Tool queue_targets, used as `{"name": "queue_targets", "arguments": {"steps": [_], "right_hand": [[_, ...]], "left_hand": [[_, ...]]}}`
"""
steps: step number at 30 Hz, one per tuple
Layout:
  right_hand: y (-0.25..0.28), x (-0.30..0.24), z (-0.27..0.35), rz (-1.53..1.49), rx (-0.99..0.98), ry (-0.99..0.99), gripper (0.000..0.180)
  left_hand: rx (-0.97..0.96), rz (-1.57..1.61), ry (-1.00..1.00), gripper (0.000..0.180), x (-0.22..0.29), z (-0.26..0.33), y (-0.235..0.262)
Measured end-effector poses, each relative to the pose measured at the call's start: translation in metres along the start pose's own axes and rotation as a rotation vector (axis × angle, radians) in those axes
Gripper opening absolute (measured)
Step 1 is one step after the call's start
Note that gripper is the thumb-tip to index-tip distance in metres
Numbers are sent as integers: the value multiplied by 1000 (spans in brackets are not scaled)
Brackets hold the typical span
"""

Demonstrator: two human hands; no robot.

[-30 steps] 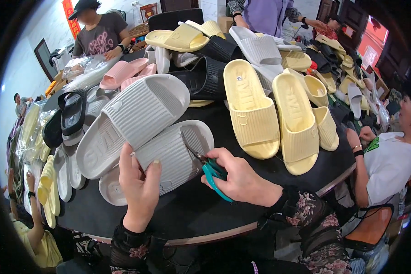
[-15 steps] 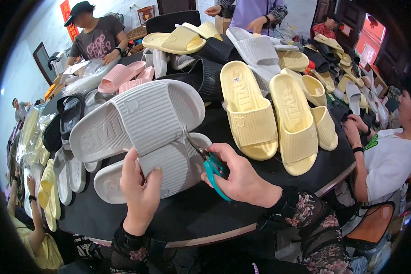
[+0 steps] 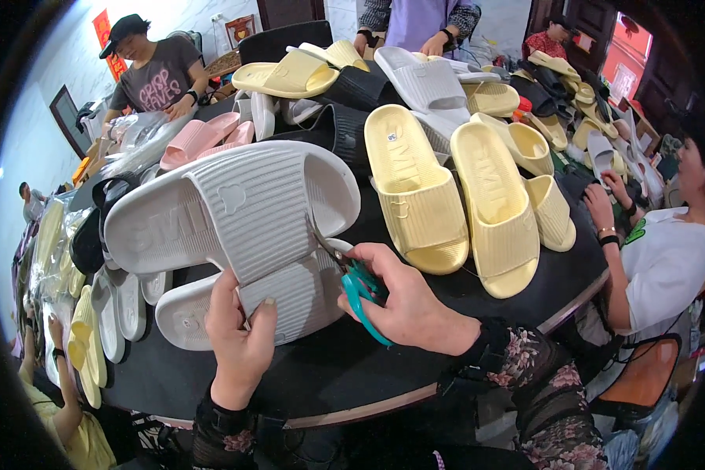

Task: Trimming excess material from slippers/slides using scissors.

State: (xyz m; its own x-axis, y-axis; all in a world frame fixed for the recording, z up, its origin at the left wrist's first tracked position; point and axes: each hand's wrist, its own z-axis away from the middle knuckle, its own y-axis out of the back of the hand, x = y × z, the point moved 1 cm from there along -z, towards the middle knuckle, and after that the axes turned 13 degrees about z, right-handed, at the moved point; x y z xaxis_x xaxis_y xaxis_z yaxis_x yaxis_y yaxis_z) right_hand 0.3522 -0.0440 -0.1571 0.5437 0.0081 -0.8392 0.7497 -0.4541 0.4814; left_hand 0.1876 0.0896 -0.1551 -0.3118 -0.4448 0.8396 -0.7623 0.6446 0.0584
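Note:
My left hand point(image 3: 239, 337) grips a pair of light grey slide sandals, thumb and fingers closed at the strap edges. The upper grey slide point(image 3: 251, 207) is raised and tilted, its ribbed strap towards me. Beneath it, the lower grey slide point(image 3: 290, 301) is partly covered. In my right hand point(image 3: 415, 305) is a pair of scissors point(image 3: 357, 301) with teal handles. Their narrow blades lie against the right edge of the upper slide's strap, near where the two slides meet. Whether they touch a thread there is too small to tell.
Several pale yellow slides point(image 3: 419, 211) stand to the right on the black table point(image 3: 329, 384). A heap of grey, black, pink and yellow slides fills the far side. Grey and yellow slides point(image 3: 94, 345) line the left edge. Co-workers point(image 3: 160, 74) are around the table, one close at right point(image 3: 658, 258).
The upper grey slide has swung slightly, its toe end lower and nearer. The scissors remain at the strap edge, the blades a little more upright. The view has shifted slightly.

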Motion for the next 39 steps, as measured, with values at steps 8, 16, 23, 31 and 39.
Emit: {"name": "queue_targets", "arguments": {"steps": [8,16,23,31,39], "right_hand": [[3,3,-1,30,78,83,49],[12,-7,-2,-4,145,70,48],[15,-7,-1,-19,135,46,47],[13,-5,0,-93,123,44,46],[11,-4,1,-95,144,17,44]], "left_hand": [[-94,-32,30,52,1,3,3],[-20,-109,-84,44,-1,4,-3],[-193,-255,-22,47,8,7,2],[-41,-185,-110,41,2,5,-3],[-66,-225,-139,41,4,3,-4]]}}
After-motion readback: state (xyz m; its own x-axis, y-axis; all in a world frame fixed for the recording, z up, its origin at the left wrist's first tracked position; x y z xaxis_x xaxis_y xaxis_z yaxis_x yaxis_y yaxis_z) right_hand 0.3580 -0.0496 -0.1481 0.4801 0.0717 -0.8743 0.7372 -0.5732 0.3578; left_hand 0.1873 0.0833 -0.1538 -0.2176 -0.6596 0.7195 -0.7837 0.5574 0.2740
